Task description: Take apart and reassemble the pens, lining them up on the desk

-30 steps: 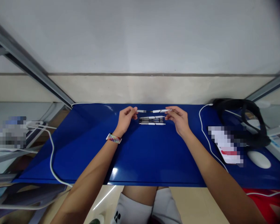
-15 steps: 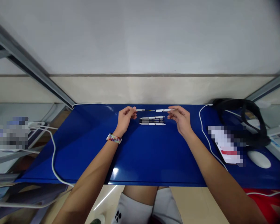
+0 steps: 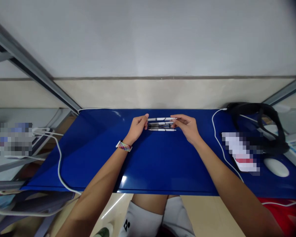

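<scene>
A white pen (image 3: 162,118) lies level between my two hands, its two halves now meeting in one line. My left hand (image 3: 138,127) pinches its left end between thumb and fingers. At the other end, the fingers of my right hand (image 3: 187,125) are closed on the white barrel. Just in front of it, several white, grey and black pens (image 3: 162,129) lie side by side on the blue table (image 3: 148,158). My right fingertips partly cover the right ends of the farther ones.
To the right lie a phone (image 3: 241,153) with a blurred screen, a white mouse (image 3: 276,167) and a black strap-like headset (image 3: 271,125). A white cable (image 3: 218,141) runs beside them. Another white cable (image 3: 60,164) crosses the table's left side. A wall stands behind.
My hands have come closer together. The pen's white barrel has slid over the exposed refill, closing the gap between the two halves. The pens on the table stay in their row.
</scene>
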The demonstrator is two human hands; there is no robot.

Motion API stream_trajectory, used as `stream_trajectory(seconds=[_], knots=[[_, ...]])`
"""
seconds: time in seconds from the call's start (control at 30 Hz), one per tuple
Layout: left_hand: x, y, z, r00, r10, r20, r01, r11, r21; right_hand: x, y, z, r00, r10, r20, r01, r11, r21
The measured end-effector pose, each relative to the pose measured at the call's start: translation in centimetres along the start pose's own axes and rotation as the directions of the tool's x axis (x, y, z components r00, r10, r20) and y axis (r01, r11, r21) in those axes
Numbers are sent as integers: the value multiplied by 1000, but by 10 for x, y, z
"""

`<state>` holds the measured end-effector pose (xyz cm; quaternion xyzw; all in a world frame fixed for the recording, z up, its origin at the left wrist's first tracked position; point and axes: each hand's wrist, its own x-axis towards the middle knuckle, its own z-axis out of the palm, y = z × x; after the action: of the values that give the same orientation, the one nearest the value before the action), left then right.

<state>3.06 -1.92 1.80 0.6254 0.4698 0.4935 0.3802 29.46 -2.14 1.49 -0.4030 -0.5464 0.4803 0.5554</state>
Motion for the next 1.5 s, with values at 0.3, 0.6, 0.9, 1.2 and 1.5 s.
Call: stream_trajectory(seconds=[0.3,0.6,0.9,1.2,1.5], knots=[[0,0,1,1000,19,-6,-19,1000,-23,0,-5,-2,997,79,11,-79,995,58],[-2,1,7,998,-8,67,23,974,-225,2,-6,0,984,176,-10,-171,970,173],[-4,3,2,996,31,84,-18,988,-156,1,-8,0,984,176,20,-176,966,189],[-3,3,2,995,96,-3,-95,987,-128,2,-6,-2,984,178,15,-177,964,196],[0,-5,3,995,104,9,-102,985,-141,3,-4,-3,983,181,16,-180,962,207]])
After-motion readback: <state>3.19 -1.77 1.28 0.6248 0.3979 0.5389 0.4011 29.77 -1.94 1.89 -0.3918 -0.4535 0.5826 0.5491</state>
